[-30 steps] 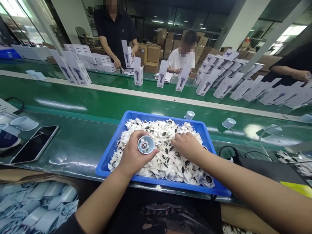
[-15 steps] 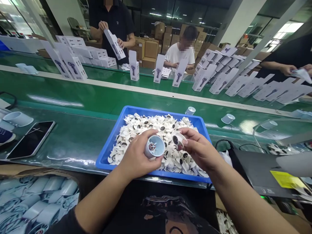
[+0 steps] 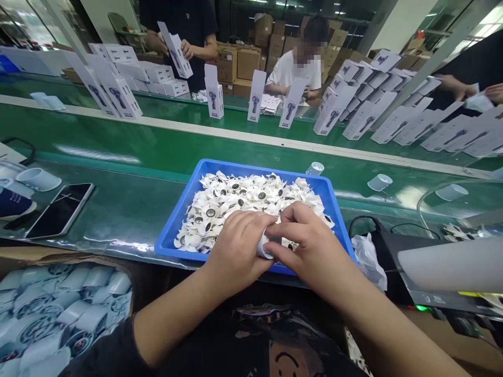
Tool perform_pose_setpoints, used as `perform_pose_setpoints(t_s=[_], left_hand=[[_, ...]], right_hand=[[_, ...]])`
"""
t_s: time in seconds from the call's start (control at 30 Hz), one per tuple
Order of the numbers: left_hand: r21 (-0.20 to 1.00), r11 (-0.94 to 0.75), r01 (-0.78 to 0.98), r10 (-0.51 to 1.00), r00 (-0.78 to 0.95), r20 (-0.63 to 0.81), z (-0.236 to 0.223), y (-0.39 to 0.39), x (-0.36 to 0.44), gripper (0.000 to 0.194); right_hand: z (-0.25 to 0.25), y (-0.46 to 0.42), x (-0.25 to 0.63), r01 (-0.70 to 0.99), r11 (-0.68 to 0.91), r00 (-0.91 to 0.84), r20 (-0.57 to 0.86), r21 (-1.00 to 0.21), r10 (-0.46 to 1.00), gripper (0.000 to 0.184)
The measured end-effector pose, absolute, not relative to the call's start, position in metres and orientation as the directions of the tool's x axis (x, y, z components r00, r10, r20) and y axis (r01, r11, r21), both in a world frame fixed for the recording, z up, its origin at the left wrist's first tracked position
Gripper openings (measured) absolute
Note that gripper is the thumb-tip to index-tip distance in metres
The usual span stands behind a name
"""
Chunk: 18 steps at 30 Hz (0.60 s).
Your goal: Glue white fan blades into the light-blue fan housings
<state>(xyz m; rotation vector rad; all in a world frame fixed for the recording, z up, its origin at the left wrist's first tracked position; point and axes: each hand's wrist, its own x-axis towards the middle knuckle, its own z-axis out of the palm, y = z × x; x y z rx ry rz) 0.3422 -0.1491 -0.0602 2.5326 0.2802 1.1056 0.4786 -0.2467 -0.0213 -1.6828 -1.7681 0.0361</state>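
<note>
My left hand (image 3: 236, 248) is wrapped around a light blue cylindrical fan housing (image 3: 263, 247), its open end turned toward the right. Close against that opening, my right hand (image 3: 310, 246) has its thumb and fingers pinched together. The white fan blade seen in those fingers a moment earlier is now hidden by them and the housing. Both hands are over the front part of a blue tray (image 3: 175, 230) heaped with white fan blades (image 3: 223, 201) that have dark round hubs.
Light blue housings fill a box (image 3: 66, 309) at lower left. A phone (image 3: 58, 210) lies on the green bench. Loose housings (image 3: 379, 182) stand on the belt. White cartons (image 3: 330, 112) line the far side, where several people work. A black device (image 3: 393, 262) sits at right.
My right hand has brought the fan blade left to the housing's mouth. My left hand has turned the housing's opening rightward. The view has tilted down slightly.
</note>
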Motion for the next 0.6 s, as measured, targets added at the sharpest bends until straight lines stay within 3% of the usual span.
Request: perform_pose_setpoints(t_s=[0.1,0.17,0.27,0.4,0.47,0.6], left_hand=[[0.41,-0.909,0.071,0.348,0.67,0.656,-0.063,-0.146,0.341,0.034],[0.431,-0.897,0.095,0.368,0.7,0.612,-0.064,-0.142,0.341,0.033],[0.441,-0.888,0.133,0.393,0.717,0.575,-0.064,-0.139,0.341,0.039],[0.417,-0.907,0.052,0.316,0.74,0.594,-0.062,-0.138,0.342,0.044],[0.423,-0.905,0.041,0.302,0.764,0.57,-0.055,-0.131,0.34,0.052],[0.419,-0.85,0.32,0.485,0.784,0.386,-0.023,-0.085,0.349,0.066]], right_hand=[[-0.027,-0.25,0.484,0.844,0.148,0.103,0.426,-0.516,0.899,0.019],[-0.028,-0.257,0.49,0.793,0.163,0.083,0.368,-0.587,0.926,0.01],[-0.027,-0.269,0.492,0.714,0.207,0.05,0.344,-0.669,0.938,0.024],[-0.029,-0.279,0.491,0.851,0.207,0.019,0.423,-0.482,0.906,0.039],[-0.028,-0.288,0.498,0.891,0.191,0.021,0.457,-0.412,0.889,0.029],[-0.028,-0.315,0.52,0.892,0.129,0.173,0.591,-0.433,0.788,0.016]])
